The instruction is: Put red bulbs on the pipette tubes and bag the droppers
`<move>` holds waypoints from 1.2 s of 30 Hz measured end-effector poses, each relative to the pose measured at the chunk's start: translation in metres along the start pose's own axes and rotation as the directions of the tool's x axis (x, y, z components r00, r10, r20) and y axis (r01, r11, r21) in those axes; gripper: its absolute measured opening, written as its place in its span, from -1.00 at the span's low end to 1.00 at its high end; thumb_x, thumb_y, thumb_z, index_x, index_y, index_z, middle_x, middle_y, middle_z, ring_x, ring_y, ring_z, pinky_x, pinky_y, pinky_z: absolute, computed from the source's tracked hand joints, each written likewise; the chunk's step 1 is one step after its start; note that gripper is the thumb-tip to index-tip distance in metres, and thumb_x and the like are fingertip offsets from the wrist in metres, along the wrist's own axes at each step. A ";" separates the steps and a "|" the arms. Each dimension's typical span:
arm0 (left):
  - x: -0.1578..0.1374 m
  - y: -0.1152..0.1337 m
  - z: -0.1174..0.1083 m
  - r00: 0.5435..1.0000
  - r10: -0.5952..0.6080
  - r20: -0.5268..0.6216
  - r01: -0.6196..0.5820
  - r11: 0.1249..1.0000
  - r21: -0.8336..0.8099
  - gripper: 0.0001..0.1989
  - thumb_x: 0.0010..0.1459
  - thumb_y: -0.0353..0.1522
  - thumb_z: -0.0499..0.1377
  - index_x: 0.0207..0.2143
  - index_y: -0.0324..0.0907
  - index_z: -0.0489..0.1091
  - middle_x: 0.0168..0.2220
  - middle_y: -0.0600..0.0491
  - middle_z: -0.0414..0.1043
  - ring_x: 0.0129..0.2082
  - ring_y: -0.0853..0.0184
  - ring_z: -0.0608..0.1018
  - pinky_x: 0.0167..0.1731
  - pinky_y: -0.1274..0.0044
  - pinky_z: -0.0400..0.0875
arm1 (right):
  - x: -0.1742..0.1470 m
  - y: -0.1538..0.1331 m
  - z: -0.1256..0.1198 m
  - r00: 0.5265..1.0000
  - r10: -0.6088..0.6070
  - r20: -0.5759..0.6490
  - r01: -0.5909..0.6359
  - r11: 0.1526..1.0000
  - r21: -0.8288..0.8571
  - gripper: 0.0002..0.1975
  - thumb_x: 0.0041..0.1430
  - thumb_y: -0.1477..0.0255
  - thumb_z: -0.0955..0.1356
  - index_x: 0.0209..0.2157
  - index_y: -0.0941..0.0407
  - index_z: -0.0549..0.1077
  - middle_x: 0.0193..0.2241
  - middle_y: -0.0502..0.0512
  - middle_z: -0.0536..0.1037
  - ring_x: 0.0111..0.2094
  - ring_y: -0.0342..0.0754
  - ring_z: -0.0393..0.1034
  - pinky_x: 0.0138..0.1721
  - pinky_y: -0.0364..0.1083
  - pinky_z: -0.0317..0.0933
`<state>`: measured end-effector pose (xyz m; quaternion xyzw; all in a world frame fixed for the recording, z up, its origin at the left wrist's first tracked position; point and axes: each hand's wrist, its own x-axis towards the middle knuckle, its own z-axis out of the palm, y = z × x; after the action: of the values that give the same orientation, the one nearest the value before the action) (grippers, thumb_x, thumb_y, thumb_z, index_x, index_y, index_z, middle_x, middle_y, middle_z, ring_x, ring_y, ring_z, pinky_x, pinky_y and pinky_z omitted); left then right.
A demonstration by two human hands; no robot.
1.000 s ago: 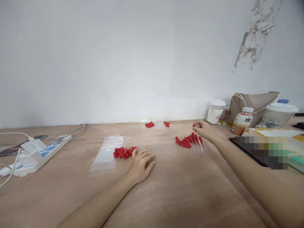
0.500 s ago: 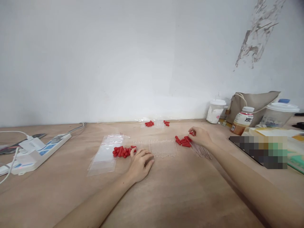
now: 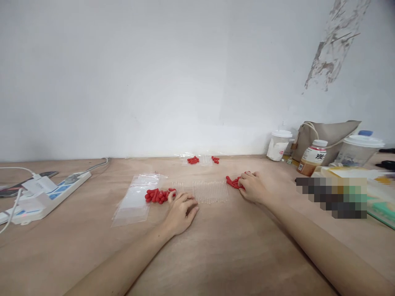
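Note:
My left hand (image 3: 182,211) rests on the table with its fingers loosely spread and holding nothing. Its fingertips are close to a heap of small red rubber bulbs (image 3: 159,196) and cover part of a few thin clear tubes (image 3: 179,187). Just right of it lies a neat row of the same clear tubes (image 3: 210,192), side by side. Farther right, my right hand (image 3: 253,188) lies palm down over a smaller red bulb pile (image 3: 233,181), fingers reaching onto the bulbs. It hides part of that pile and the loose tubes beneath.
Flat clear zip bags (image 3: 135,197) lie left of the bulbs. Against the wall is a bag with more red bulbs (image 3: 193,160). A power strip (image 3: 55,197) stands at left; a lidded cup (image 3: 278,146), a bottle (image 3: 313,157) and a grey bag (image 3: 327,137) at right.
My right hand has come down and nearer, from fingertips at the right edge of the red pile to lying over it, covering the loose tubes. My left hand has stayed put.

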<state>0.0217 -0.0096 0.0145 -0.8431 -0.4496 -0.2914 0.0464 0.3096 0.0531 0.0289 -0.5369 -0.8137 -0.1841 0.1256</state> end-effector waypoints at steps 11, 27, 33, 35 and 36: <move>0.006 -0.003 0.000 0.973 -0.137 -0.185 0.165 0.975 0.145 -0.93 0.03 -0.35 0.11 -0.41 -0.14 0.36 -0.15 -0.02 0.32 -0.11 0.15 0.29 -0.13 0.23 0.01 | -0.003 -0.035 -0.009 0.978 0.126 -0.163 -0.016 0.836 0.548 -0.90 0.04 0.41 0.24 -0.44 0.11 0.36 -0.44 0.04 0.46 -0.38 -0.10 0.29 -0.31 -0.10 0.04; 0.085 -0.022 0.020 0.773 -0.622 0.122 0.543 0.749 0.380 -0.70 -0.19 -0.22 0.16 -0.49 -0.29 0.47 -0.24 -0.30 0.37 -0.12 -0.11 0.28 -0.21 0.18 0.09 | -0.023 -0.087 -0.009 0.957 -0.099 -0.273 0.206 0.895 0.395 -0.82 0.06 0.51 0.24 -0.32 0.07 0.44 -0.42 0.06 0.43 -0.31 -0.07 0.22 -0.23 -0.04 -0.04; 0.073 -0.011 0.005 0.842 -0.533 0.082 0.480 0.810 0.336 -0.70 -0.02 -0.20 0.07 -0.53 -0.24 0.44 -0.19 -0.24 0.35 -0.06 -0.07 0.25 -0.19 0.19 0.08 | -0.023 -0.086 -0.011 0.953 -0.115 -0.282 0.229 0.881 0.414 -0.85 -0.02 0.53 0.27 -0.38 0.09 0.44 -0.45 0.04 0.41 -0.33 -0.08 0.22 -0.24 -0.06 -0.04; 0.060 -0.007 -0.003 0.913 -0.404 0.058 0.370 0.879 0.301 -0.74 0.05 -0.25 0.03 -0.52 -0.20 0.41 -0.09 -0.13 0.29 0.00 0.07 0.21 -0.10 0.27 0.05 | -0.023 -0.086 -0.009 0.949 -0.097 -0.299 0.224 0.874 0.431 -0.88 -0.02 0.52 0.28 -0.40 0.09 0.43 -0.44 0.03 0.42 -0.32 -0.09 0.23 -0.23 -0.06 -0.04; 0.052 -0.006 -0.006 0.969 -0.242 0.042 0.224 0.943 0.247 -0.78 0.07 -0.29 0.03 -0.49 -0.20 0.38 -0.10 -0.10 0.31 -0.02 0.14 0.25 -0.08 0.31 0.06 | -0.023 -0.087 -0.007 0.949 -0.081 -0.305 0.218 0.867 0.449 -0.90 -0.01 0.50 0.29 -0.40 0.09 0.42 -0.44 0.03 0.42 -0.32 -0.09 0.24 -0.22 -0.06 -0.03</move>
<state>0.0362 0.0297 0.0463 -0.7821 -0.5795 -0.2075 0.0973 0.2385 0.0001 0.0121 -0.3932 -0.8476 -0.0603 0.3512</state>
